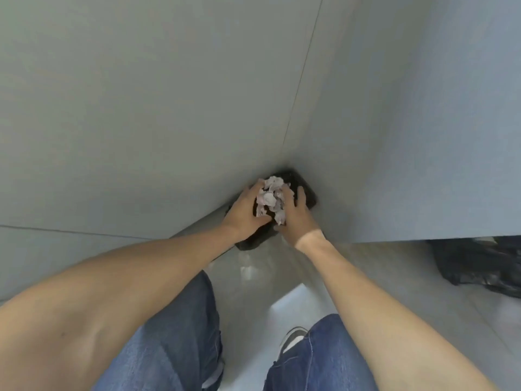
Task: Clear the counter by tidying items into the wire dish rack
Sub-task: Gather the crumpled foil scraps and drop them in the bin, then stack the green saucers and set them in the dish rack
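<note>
While a person crouches in a floor corner, both hands press crumpled paper [270,199] into a black bin [306,194] set against the wall: the left hand [244,213] cups its near side, the right hand [296,217] closes loosely on the wad. Light and soft, the paper should compress easily if gathered from both flanks. No worktop or wire dish rack is visible.
</note>
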